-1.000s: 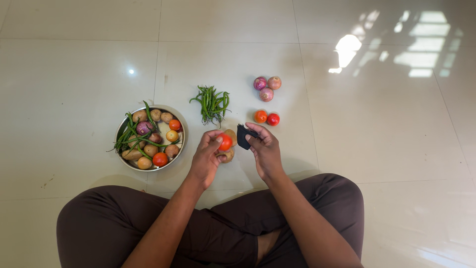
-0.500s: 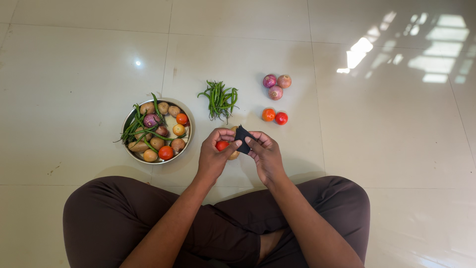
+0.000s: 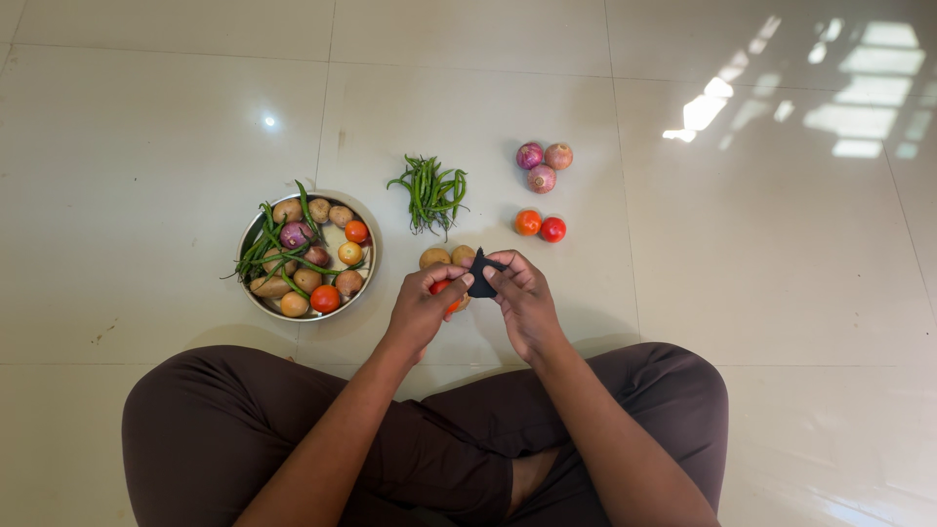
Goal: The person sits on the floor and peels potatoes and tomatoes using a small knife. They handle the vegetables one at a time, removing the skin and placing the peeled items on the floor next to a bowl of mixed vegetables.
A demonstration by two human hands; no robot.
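My left hand [image 3: 420, 310] is closed around a red tomato [image 3: 444, 290], mostly hidden by the fingers. A small black cloth [image 3: 480, 276] is pinched in my right hand [image 3: 525, 303] and pressed against the tomato. Both hands hover just above the floor in front of my crossed legs. Two potatoes [image 3: 447, 258] lie on the tiles just beyond my fingers.
A steel bowl [image 3: 252, 230] at the left holds potatoes, tomatoes, an onion and green beans. A pile of green beans [image 3: 430, 194] lies ahead, three onions [image 3: 545, 165] and two tomatoes [image 3: 540, 225] to its right. My knees in dark trousers [image 3: 205, 429] fill the foreground.
My hands have come closer together and lower; the cloth now presses on the tomato, which my left fingers cover more. The potatoes behind have come into view.
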